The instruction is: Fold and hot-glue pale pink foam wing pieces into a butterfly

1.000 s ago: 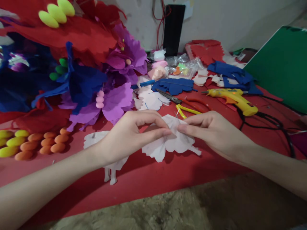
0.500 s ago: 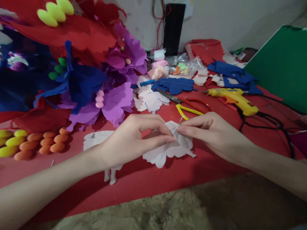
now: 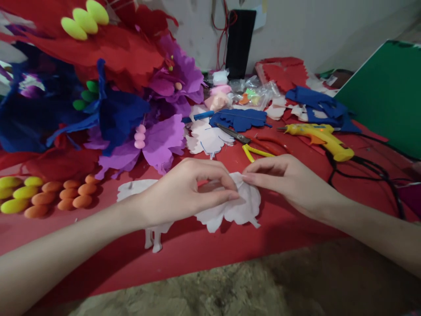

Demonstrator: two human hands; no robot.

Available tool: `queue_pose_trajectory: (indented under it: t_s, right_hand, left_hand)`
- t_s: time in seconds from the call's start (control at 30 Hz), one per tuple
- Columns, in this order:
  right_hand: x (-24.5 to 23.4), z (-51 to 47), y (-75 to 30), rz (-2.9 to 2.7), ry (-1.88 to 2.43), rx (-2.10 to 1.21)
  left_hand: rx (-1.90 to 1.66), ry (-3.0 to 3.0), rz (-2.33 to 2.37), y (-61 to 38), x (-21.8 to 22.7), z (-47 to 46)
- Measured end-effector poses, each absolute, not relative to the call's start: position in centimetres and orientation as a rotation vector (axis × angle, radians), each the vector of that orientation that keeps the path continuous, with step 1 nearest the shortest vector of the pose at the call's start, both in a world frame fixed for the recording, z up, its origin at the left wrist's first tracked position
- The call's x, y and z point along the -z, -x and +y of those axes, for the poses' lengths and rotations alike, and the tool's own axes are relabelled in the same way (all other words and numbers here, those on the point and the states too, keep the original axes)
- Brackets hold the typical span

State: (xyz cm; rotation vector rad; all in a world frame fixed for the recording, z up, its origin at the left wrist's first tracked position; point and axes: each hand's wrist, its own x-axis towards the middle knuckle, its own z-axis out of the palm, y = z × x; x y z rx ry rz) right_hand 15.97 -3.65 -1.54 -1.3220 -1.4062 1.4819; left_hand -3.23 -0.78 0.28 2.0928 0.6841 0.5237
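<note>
A thin white cutout [image 3: 241,208] with scalloped edges and a narrow tail, shaped like a butterfly wing, lies between my hands just over the red tabletop. My left hand [image 3: 197,184] reaches over it from the left, thumb and fingertips pinched on its folded middle. At the cutout's upper right edge, the thumb and forefinger of my right hand [image 3: 289,186] are closed together; whatever sits between those fingertips is too small to make out. Partly covered by my left forearm is a second white cutout [image 3: 134,188] with two tails.
Yellow and orange egg-shaped pieces [image 3: 42,197] stand at left, below big red, blue and purple butterflies [image 3: 164,136]. Beyond my hands are scissors [image 3: 241,137], yellow-handled pliers [image 3: 251,152] and blue cutouts [image 3: 240,119]. A yellow glue gun [image 3: 324,138] with black cable lies right, near a green board [image 3: 384,96].
The white cutout has turned a little, its right tail swinging left and down. Both hands stay pinched in nearly the same place. The view has shifted slightly.
</note>
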Motion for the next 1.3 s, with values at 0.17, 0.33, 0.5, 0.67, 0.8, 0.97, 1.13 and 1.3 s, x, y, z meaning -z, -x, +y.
queue_pose_trajectory:
  t_s: [0.17,0.33,0.5,0.67,0.8,0.97,1.13,1.3]
  right_hand:
    - [1.4,-3.5,-15.8,-1.395,1.414,-1.685]
    - [1.6,-3.6,-15.5,-1.354,1.382,-1.77]
    - [1.6,-3.7,-13.1,-1.313,1.284,-1.899]
    - [1.7,-2.4,-8.4,-1.571,1.299,-1.838]
    - [2.3,-1.3,-7.2,-1.82,1.384,-1.651]
    - [1.8,-1.1,-9.4,-2.073,1.559,-1.098]
    - [1.2,0.6,-12.9,-2.161,1.647,-0.583]
    - [2.1,2.9,-14.4,-2.298,1.519,-0.257]
  left_hand:
    - [-0.592,-2.21,0.766,3.7,-0.7,0.0]
    - [-0.855,-2.269,0.884,4.8,-3.0,0.4]
    - [-0.939,-2.267,0.974,5.6,-5.1,-0.5]
    - [-0.971,-2.172,0.899,5.4,-5.1,-0.6]
    - [-0.97,-2.187,0.96,5.3,-5.0,-0.6]
    - [-0.866,-2.26,0.96,5.6,-4.6,-0.1]
    - [-0.594,-2.639,1.026,5.8,-2.0,1.6]
    - [-0.38,-2.907,0.999,5.7,-0.3,2.0]
